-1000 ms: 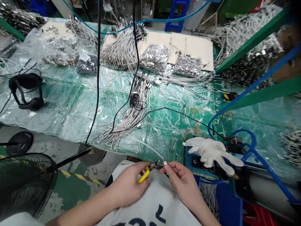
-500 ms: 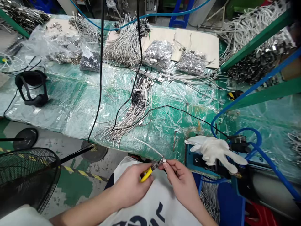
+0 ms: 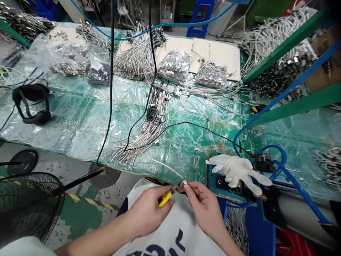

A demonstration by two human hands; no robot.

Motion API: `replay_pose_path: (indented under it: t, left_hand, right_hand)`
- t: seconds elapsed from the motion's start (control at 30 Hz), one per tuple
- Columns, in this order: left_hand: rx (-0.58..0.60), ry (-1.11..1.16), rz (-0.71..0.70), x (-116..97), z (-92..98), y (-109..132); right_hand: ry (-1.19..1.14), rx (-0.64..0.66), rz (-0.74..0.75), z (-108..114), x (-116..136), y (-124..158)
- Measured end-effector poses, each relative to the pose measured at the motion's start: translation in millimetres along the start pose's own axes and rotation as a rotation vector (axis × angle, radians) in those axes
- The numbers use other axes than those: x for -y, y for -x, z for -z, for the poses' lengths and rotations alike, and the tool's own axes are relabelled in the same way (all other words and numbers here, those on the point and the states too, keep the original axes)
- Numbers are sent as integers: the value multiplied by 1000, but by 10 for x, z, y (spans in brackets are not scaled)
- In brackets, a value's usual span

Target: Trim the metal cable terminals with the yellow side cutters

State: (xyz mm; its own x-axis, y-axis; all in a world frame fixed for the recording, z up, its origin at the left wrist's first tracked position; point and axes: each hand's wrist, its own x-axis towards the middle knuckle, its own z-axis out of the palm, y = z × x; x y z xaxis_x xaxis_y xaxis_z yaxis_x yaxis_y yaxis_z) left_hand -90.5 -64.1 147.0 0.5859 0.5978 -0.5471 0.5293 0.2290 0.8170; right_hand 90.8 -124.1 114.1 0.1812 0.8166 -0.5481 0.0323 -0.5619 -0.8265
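My left hand (image 3: pixel 146 211) grips a pair of yellow-handled pliers (image 3: pixel 165 199), whose steel jaws (image 3: pixel 174 190) reach the small metal end fitting (image 3: pixel 184 182) of a thin braided hose (image 3: pixel 165 168). My right hand (image 3: pixel 205 209) pinches that hose just behind the fitting between thumb and fingers. The hose runs up and left from my fingers over the table edge. Part of the pliers lies hidden behind my left fingers. Both hands are held over my white printed shirt (image 3: pixel 170 227).
A green-topped table under clear plastic (image 3: pixel 80 142) carries a bundle of braided hoses (image 3: pixel 145 137) and bags of metal fittings (image 3: pixel 174 65). A white glove (image 3: pixel 237 170) lies on a blue machine (image 3: pixel 215 181) at right. A floor fan (image 3: pixel 29 202) stands at left.
The pliers' jaws have moved closer to the hose's metal end, and both hands have drawn slightly together. The view has shifted a little.
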Motion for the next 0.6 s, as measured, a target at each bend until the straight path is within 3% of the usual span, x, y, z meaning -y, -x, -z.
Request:
replay_pose_path:
  t: [0.2, 0.43, 0.53, 0.6]
  left_hand:
    - [41, 60, -12, 1, -19, -11]
    - [157, 31, 49, -26, 98, -118]
    - [168, -80, 31, 161, 168, -140]
    - [96, -206, 29, 374, 207, -208]
  right_hand:
    - [-25, -6, 10, 24, -8, 7]
    - [-216, 99, -71, 75, 0, -24]
    - [-184, -6, -12, 39, -9, -75]
    - [-153, -151, 37, -12, -17, -79]
